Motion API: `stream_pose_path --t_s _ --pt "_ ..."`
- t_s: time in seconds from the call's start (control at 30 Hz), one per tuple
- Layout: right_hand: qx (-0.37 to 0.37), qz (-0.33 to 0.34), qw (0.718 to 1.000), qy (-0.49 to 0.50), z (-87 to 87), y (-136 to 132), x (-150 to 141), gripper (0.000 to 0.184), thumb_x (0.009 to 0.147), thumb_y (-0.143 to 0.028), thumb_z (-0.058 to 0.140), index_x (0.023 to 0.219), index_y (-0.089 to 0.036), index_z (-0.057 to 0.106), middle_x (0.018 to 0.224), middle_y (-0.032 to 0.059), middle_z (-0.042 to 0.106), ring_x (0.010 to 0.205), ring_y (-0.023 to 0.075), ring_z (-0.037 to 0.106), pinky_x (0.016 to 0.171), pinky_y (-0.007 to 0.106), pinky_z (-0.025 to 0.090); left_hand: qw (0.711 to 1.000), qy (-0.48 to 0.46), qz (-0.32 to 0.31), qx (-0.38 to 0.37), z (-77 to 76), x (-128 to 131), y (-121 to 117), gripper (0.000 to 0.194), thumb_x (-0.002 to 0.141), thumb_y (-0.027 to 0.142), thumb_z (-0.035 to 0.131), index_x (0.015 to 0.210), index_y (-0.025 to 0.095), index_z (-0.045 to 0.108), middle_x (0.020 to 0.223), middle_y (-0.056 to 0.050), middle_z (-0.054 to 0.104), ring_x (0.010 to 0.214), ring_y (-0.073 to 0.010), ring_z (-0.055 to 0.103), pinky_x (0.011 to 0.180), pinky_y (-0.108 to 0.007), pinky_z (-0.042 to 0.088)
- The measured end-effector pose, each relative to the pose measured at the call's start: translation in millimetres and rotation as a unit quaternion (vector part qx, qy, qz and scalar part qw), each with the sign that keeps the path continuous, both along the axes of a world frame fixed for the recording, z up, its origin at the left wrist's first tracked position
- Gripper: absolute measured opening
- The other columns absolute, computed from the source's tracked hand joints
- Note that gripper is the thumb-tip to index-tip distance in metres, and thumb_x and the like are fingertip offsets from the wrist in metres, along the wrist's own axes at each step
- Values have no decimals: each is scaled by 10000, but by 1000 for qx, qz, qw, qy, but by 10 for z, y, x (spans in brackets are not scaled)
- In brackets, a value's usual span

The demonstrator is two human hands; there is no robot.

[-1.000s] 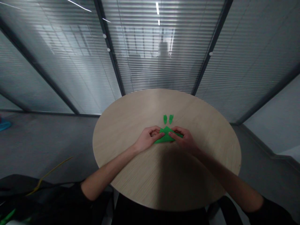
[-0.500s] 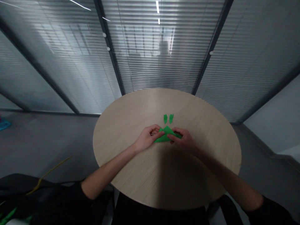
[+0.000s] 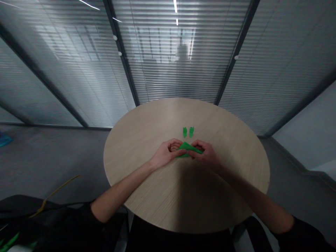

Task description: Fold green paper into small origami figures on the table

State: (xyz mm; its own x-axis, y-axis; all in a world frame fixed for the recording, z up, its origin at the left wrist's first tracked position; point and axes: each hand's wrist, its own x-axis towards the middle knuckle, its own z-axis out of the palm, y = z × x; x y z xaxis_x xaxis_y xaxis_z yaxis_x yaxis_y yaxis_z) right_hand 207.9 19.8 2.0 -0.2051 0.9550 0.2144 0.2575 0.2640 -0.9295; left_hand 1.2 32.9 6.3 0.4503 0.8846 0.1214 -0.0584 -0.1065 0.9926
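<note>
A folded sheet of green paper (image 3: 186,145) is held low over the middle of the table, its peak pointing away from me. My left hand (image 3: 169,152) grips its left side, thumb across the front and fingers curled behind. My right hand (image 3: 206,152) pinches the right side in the same way, and the two thumbs nearly meet at the middle. Part of the paper is hidden under my thumbs and fingers. Just beyond it lie two small green pieces, a left one (image 3: 185,132) and a right one (image 3: 191,132), side by side.
The round wooden table (image 3: 147,122) stands before a glass wall with blinds (image 3: 178,80). On the left, a dark chair (image 3: 21,203) has a yellow strip (image 3: 60,187) over it. A blue item (image 3: 4,139) lies on the floor at far left.
The paper's folded shape has become narrower and lower, with less green showing on the left. My left thumb has slid right, toward my right thumb.
</note>
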Motion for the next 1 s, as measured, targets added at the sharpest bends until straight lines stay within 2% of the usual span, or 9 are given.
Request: stream_pose_path --t_s 0.13,0.3,0.47,0.6,1.0 --pt "-23 24 999 13 21 -27 -22 278 779 -438 763 822 -193 638 661 -21 623 570 127 578 561 253 449 999 27 23 22 15 -11 -11 230 846 352 755 859 132 690 753 -16 691 642 -110 607 623 -236 463" --pt "-35 29 999 18 67 -54 -35 286 848 -473 670 818 -189 653 653 -10 625 552 129 598 544 251 460 999 9 30 23 14 -9 -7 305 825 430 765 838 137 682 734 -8 667 633 -106 578 600 -226 431" --pt "-33 46 998 23 60 -45 -22 280 849 -466 670 832 -188 656 648 -7 639 558 125 604 557 246 466 999 20 31 32 51 3 -29 291 864 425 722 878 137 685 714 1 643 601 -97 539 566 -218 386" --pt "-29 52 998 20 74 -53 -20 278 854 -464 670 853 -186 669 661 -8 638 568 119 600 570 245 471 997 37 43 50 69 -1 -39 282 875 410 708 792 143 667 657 19 597 562 -87 484 531 -213 349" --pt "-40 42 998 37 29 -39 -38 333 866 -514 662 797 -187 660 641 -2 636 553 119 592 517 229 455 994 71 42 78 127 14 -71 278 905 390 678 784 141 703 701 -10 660 629 -114 551 609 -236 439"
